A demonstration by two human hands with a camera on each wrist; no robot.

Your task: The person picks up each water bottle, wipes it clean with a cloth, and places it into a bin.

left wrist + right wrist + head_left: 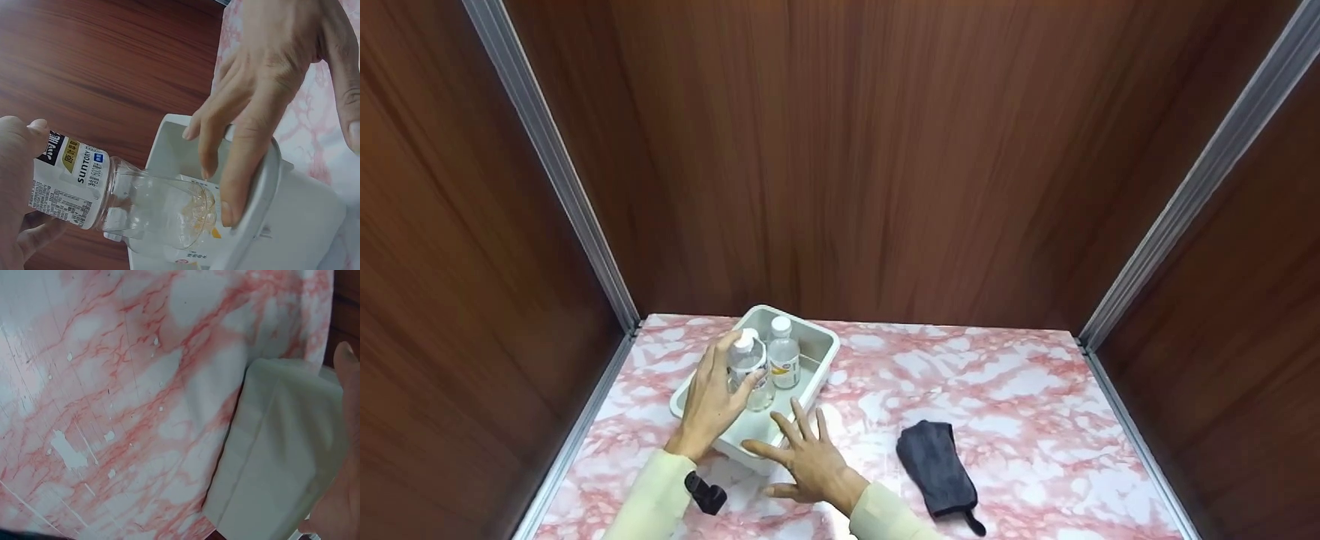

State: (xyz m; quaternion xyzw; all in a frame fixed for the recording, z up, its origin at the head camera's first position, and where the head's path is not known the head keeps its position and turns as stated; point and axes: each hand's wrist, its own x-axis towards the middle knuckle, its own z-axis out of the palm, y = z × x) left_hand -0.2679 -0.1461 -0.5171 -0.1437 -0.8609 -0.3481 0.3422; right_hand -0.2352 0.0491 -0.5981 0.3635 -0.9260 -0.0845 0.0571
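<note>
My left hand (711,401) grips a clear plastic bottle (750,369) with a white cap, holding it over a light grey plastic bin (819,382). The left wrist view shows the white "SUNTORY" label (73,179) on this bottle, its bare end pointing toward the bin. Inside the bin stands a second clear bottle (784,361), white-capped with a yellow mark on its label. My right hand (814,463) has its fingers spread at the bin's near right side, holding nothing. In the left wrist view its fingertips (228,211) reach over the rim; whether they press it I cannot tell.
A dark folded cloth (936,469) with a small loop lies to the right on the pink-and-white marbled table (1027,420). Brown wood-grain panels (847,165) with grey metal corner posts (562,165) enclose the back and both sides.
</note>
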